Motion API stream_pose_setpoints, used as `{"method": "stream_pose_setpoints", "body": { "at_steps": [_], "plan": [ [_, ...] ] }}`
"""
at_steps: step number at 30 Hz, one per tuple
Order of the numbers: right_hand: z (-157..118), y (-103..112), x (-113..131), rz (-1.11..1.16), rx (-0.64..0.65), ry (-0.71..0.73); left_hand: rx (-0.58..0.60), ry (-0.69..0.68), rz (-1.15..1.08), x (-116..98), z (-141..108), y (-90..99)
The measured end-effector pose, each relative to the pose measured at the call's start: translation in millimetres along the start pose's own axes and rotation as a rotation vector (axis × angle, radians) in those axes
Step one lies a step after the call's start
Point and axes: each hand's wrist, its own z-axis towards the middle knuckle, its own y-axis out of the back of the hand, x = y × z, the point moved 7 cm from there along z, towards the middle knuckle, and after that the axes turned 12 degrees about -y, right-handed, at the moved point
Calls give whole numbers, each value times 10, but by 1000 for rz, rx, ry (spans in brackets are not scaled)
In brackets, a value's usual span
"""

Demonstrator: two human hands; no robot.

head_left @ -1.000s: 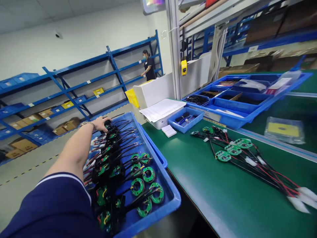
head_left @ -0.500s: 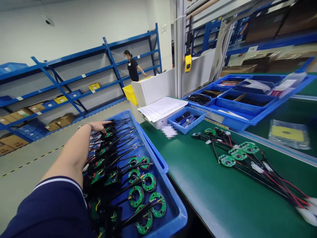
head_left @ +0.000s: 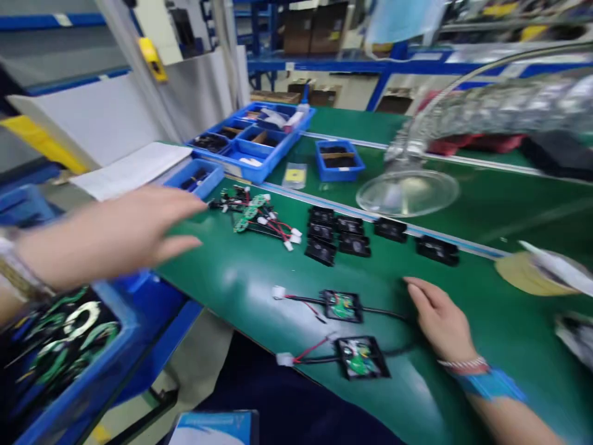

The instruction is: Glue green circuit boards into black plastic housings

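Wired circuit-board modules (head_left: 356, 357), two, lying flat on green bench mat (head_left: 231, 278), long axes across it, white connectors (head_left: 283, 358) pointing left. Right hand (head_left: 440, 318) open, fingers just beside their black cables (head_left: 398, 349); left hand (head_left: 111, 232), blurred, open, near a wire harness (head_left: 259, 216).

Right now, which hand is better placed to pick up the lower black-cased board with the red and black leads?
Right, I'd judge: the right hand lies just beside the black-cased board and its black cable, while the left hand is farther off and blurred, its wrist above the blue tray.
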Motion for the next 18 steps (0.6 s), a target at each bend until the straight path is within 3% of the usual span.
{"method": "stream_pose_setpoints", "body": {
  "at_steps": [2,4,5,7,9,12,18],
  "plan": [
    [13,147,-278,64,-37,-105,-28,-242,-122,-1118,387,-167],
    [22,198,-452,182,-48,-203,9,-436,-180,-2071,632,-451],
    [24,207,-499,232,-47,-237,29,-495,-186,-2422,716,-607],
    [24,223,-529,294,-30,-266,41,-540,-163,-2851,827,-881],
    [22,250,-504,320,-7,-248,43,-520,-136,-2988,875,-1071],
    [18,275,-420,312,34,-162,59,-395,-132,-2877,874,-1218],
    [42,264,-408,347,18,-137,37,-385,-238,-2753,791,-1251]
  ]
}}
